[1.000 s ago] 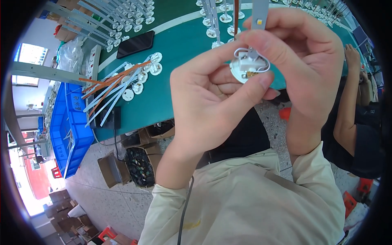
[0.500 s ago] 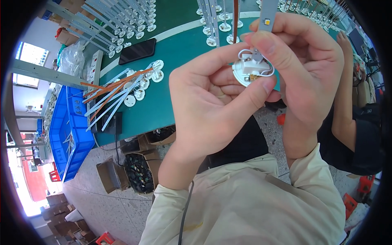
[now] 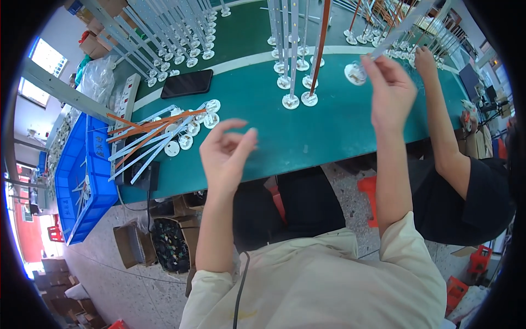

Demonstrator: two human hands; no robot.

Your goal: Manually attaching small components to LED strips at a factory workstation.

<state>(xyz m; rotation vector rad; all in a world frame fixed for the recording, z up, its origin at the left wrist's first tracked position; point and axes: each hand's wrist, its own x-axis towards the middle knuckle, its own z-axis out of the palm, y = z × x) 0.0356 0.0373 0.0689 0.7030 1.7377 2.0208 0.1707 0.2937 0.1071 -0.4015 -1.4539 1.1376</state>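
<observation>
Here, a blue bin (image 3: 104,189) stands beside the counter (image 3: 285,145), where piled strips (image 3: 152,127) lie near a phone (image 3: 187,84). The left hand (image 3: 222,156) hovers, fingers loosely parted. Right of upright strips (image 3: 295,49), the right hand (image 3: 392,90) pinches a tilted strip (image 3: 398,34) near its white base (image 3: 355,75), over the counter.

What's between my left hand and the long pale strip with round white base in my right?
Between the left hand and held strip, the head view shows green tabletop and upright strips on white round bases.

Toward half past one the disc (image 3: 355,74) looked plastic; toward ten the bag (image 3: 98,85) was crinkled, shiny film.
</observation>
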